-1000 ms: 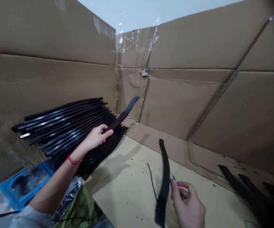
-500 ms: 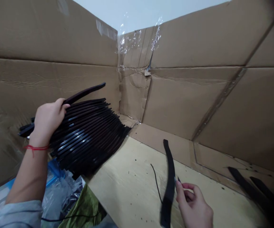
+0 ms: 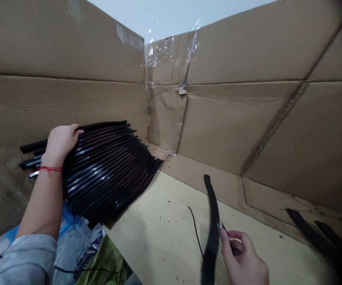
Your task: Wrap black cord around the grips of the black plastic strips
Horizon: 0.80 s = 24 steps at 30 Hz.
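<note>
A stack of long curved black strips (image 3: 105, 170) leans against the cardboard wall (image 3: 55, 99) on the left. My left hand (image 3: 61, 143) rests on the back of the stack, fingers curled over the top black strip (image 3: 102, 126) that lies along the stack's upper edge. At the bottom right, my right hand (image 3: 244, 259) is closed around a small thin tool (image 3: 222, 226), with its tip beside a single black strip (image 3: 212, 229) lying on the light wooden board (image 3: 165, 237). A thin black thread (image 3: 195, 229) lies just left of that strip.
Cardboard walls enclose the work area on the left, back and right. More black strips (image 3: 313, 233) lie at the far right. Blue and clear plastic bags (image 3: 76, 237) and a green bag (image 3: 105, 261) sit at the lower left. A red string circles my left wrist.
My left hand carried one black strip from the front of the stack up and back, then laid it down on the stack's top. The right hand stayed by the single strip.
</note>
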Motion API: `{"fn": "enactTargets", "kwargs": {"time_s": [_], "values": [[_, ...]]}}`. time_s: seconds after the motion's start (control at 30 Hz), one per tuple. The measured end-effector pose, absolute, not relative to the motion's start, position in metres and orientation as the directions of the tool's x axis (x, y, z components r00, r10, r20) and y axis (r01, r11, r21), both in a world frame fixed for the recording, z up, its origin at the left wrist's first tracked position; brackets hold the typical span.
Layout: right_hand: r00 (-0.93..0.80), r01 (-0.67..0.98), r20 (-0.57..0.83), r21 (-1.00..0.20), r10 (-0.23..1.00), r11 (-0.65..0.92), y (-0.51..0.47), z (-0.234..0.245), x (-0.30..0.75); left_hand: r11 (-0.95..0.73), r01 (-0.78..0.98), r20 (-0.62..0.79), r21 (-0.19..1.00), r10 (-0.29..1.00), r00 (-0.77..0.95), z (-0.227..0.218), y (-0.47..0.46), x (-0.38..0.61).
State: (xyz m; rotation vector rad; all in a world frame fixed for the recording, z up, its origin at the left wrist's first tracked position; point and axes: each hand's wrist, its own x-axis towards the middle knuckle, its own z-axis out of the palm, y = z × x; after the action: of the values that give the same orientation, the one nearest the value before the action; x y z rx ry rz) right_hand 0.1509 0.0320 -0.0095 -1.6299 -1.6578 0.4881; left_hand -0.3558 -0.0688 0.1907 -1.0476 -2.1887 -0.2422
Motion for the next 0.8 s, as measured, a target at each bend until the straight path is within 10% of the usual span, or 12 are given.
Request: {"fn": "enactTargets", "kwargs": {"time_s": [0.5,0.67,0.8], "values": [[0.060,0.718,0.275,-0.680,0.960,0.150,0.030,-0.005,0.149,0.508,0.859,0.600,-0.058,0.706,-0.377,0.190,-0.070,-0.376],[0.095,0.843,0.283,-0.532,0.954,0.074,0.035,0.001,0.156,0.560,0.828,0.780,-0.023,0.528,-0.336,0.183,-0.058,-0.339],[0.147,0.901,0.187,-0.431,0.971,-0.054,0.047,0.000,0.176,0.268,0.963,0.865,0.022,0.478,-0.153,0.158,-0.028,-0.257]]}}
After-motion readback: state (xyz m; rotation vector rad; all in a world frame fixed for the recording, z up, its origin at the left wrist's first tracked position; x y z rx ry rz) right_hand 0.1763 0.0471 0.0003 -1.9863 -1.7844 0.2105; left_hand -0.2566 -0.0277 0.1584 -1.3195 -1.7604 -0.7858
